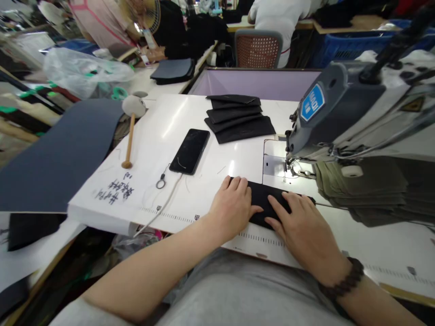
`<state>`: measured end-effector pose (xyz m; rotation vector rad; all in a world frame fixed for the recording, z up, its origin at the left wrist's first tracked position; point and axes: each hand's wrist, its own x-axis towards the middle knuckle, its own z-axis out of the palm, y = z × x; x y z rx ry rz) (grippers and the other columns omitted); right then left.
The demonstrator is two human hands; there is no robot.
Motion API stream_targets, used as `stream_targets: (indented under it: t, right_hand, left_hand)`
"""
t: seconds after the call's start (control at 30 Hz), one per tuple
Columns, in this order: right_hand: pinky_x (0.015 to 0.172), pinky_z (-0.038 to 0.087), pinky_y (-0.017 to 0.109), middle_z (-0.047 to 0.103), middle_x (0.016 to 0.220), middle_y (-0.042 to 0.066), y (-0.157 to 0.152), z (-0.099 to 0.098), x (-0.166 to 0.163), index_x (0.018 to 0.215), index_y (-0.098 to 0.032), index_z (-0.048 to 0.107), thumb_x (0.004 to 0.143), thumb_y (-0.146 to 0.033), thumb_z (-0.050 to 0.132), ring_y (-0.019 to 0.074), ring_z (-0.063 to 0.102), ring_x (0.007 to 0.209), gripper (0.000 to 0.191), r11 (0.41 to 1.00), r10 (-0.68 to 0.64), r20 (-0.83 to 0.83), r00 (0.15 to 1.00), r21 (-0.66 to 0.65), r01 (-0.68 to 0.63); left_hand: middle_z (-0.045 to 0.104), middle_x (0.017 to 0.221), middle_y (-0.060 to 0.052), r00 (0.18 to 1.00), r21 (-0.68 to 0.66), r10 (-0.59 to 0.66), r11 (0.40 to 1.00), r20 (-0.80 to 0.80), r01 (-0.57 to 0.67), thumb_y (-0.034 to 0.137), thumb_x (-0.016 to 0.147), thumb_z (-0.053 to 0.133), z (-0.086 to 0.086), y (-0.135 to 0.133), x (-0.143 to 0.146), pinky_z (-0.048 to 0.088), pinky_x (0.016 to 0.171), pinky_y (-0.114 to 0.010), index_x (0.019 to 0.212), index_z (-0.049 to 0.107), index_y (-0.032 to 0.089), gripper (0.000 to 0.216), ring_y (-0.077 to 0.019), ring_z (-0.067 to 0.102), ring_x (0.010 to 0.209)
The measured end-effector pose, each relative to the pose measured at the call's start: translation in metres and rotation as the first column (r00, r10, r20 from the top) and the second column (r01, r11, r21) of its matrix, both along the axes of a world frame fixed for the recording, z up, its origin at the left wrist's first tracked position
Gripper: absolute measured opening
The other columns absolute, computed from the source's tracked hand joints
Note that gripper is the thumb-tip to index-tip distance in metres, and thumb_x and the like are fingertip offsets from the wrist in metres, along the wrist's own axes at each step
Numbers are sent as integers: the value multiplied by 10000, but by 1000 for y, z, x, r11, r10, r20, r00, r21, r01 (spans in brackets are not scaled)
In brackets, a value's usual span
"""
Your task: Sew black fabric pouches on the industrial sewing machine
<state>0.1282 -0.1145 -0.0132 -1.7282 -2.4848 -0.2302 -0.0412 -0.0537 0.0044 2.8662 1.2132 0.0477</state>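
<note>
Your left hand (234, 203) lies palm down on the left end of a black fabric piece (265, 201), fingers close together towards its far edge, thumb stretched out to the right. Your right hand (302, 222) is spread wider over the right part of the same piece, its thumb and fingertips on the cloth; both hands press flat, without a closed grip.

The piece lies near the near edge of the white bench (231, 158), just in front of the sewing machine (336, 99). Your left forearm slants in across the near edge from the left; your right forearm, a dark bracelet (343, 280) at the wrist, enters from the right with the hand angled inward.

A strip of bench with ruler marks separates the cloth from the near edge. To the left, white surface shows between your left hand and the phone (189, 151). Folded black pieces (238, 117) lie towards the far edge, well apart from your hands. On the right, room is tight: a stack of olive pieces (363, 185) sits near the cloth's right end.
</note>
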Motion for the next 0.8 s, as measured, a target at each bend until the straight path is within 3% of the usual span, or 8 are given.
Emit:
stream_targets:
  t: [0.13,0.23,0.33,0.47,0.8]
  right_hand:
    - [959,268,501,440,1218,211,-5,-7,-6,1151,-39,519,843,-275,464,325,357,1147,392,1000,-4,-15,1000,7,4]
    - [978,239,497,364,1305,190,-8,-16,-6,1200,-25,463,871,-272,401,304,291,1207,416,1000,-16,-53,998,-20,15]
    - [977,218,518,318,1343,163,-10,-22,-3,1253,-58,405,894,-309,346,283,265,1230,442,998,-40,-88,995,-42,37]
    - [960,173,577,261,1376,138,-10,-23,-1,1302,-104,342,902,-347,320,280,232,1245,468,997,-49,-94,994,-61,44]
    - [954,122,604,206,1400,112,-10,-22,-3,1317,-136,327,889,-332,352,267,181,1260,471,990,-87,-70,994,-115,79]
  left_hand:
    - [451,1204,-194,996,-16,-67,998,51,68,308,887,430,-14,-2,5,311,991,-349,1070,518,-14,381,-251,406,1147]
    - [460,1193,-203,994,-43,-8,999,108,13,384,877,429,-21,-6,5,336,978,-345,1127,469,-19,476,-256,407,1149]
    - [360,1297,-191,990,-30,6,1000,139,-2,451,834,480,-25,-11,4,311,994,-394,1230,387,38,580,-280,336,1201]
    - [242,1380,-156,995,-25,25,999,94,-23,474,832,468,-29,-13,3,272,1019,-413,1282,339,94,604,-272,251,1254]
    - [176,1405,-142,999,22,21,1000,-32,-21,587,808,404,-31,-5,-8,233,1038,-431,1315,282,71,734,-266,189,1285]
